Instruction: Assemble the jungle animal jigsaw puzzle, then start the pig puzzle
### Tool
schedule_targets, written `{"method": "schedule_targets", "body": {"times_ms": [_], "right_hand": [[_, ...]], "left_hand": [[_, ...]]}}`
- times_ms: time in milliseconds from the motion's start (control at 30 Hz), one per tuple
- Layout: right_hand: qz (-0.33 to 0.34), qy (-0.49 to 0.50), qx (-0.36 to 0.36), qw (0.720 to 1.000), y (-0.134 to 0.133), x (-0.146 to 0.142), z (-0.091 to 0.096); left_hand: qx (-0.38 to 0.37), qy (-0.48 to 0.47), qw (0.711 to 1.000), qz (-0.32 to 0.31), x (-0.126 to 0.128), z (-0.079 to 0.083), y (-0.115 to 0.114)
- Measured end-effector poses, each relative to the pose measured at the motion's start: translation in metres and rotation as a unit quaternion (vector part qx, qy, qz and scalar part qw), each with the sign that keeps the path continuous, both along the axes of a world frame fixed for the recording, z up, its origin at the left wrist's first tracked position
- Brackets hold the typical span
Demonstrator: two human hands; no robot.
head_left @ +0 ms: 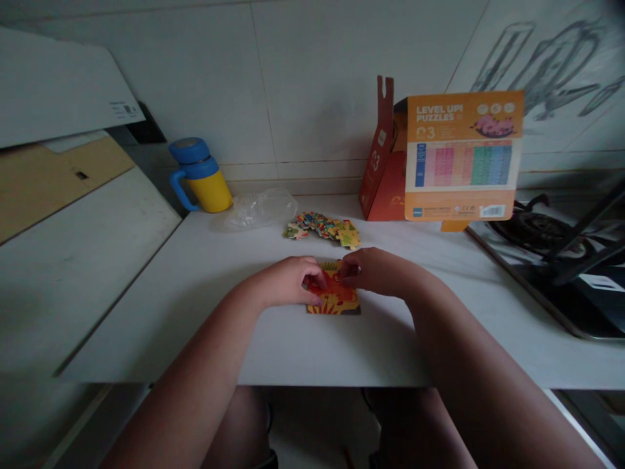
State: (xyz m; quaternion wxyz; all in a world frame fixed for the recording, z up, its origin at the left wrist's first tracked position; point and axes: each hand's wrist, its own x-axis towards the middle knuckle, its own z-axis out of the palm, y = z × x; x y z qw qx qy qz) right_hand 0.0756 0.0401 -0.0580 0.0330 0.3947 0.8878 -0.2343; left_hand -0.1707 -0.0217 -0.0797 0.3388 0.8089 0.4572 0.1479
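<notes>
A small joined jigsaw puzzle (336,305), printed in yellow, orange and red, lies flat on the white countertop in front of me. My left hand (305,280) grips its left side, thumb low and fingers curled over the surface. At its upper right edge, the bent fingers of my right hand (359,268) pinch the puzzle. Both hands cover parts of the picture, so single pieces under the fingertips cannot be made out. Just beyond them sits a pile of loose puzzle pieces (319,225) in mixed colours.
A clear plastic bag (263,207) lies beside a blue and yellow mug (209,185) at the back left. The open orange puzzle box (459,156) stands at the back right. Farther right is a black gas stove (551,260). A white countertop (332,355) ends just before my legs.
</notes>
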Motion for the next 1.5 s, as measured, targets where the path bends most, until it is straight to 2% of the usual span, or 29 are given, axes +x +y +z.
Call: {"method": "schedule_targets", "body": {"times_ms": [167,400,500,633,733,800,1100,1300,1500], "right_hand": [[0.005,0.009,-0.025,1.000,0.000,-0.003,-0.003],[0.018,0.006,-0.042,0.999,-0.003,-0.002,0.005],[0.003,0.003,-0.023,1.000,-0.002,0.000,0.007],[-0.037,-0.032,0.031,0.998,0.002,0.005,0.006],[-0.037,-0.039,0.039,0.998,0.003,0.006,0.004],[-0.033,-0.046,0.047,0.997,0.003,0.006,0.004],[-0.031,-0.053,0.037,0.997,0.003,0.005,0.006],[-0.020,-0.040,-0.019,0.999,0.002,0.010,0.012],[-0.010,-0.042,-0.011,0.999,0.003,0.009,0.009]], "left_hand": [[0.002,-0.001,1.000,-0.004,0.000,0.000,0.000],[-0.002,-0.002,1.000,-0.003,-0.002,-0.002,0.000],[0.010,-0.007,1.000,-0.011,-0.002,-0.003,0.000],[0.075,0.014,0.997,-0.015,0.006,-0.002,-0.001],[0.141,0.015,0.990,-0.013,0.015,-0.001,-0.004],[0.159,0.016,0.987,-0.024,0.021,-0.001,-0.005],[0.134,0.057,0.989,-0.038,0.028,-0.001,-0.008],[0.130,0.067,0.989,-0.037,0.030,-0.003,-0.007],[0.131,0.087,0.987,-0.040,0.031,0.000,-0.007]]}}
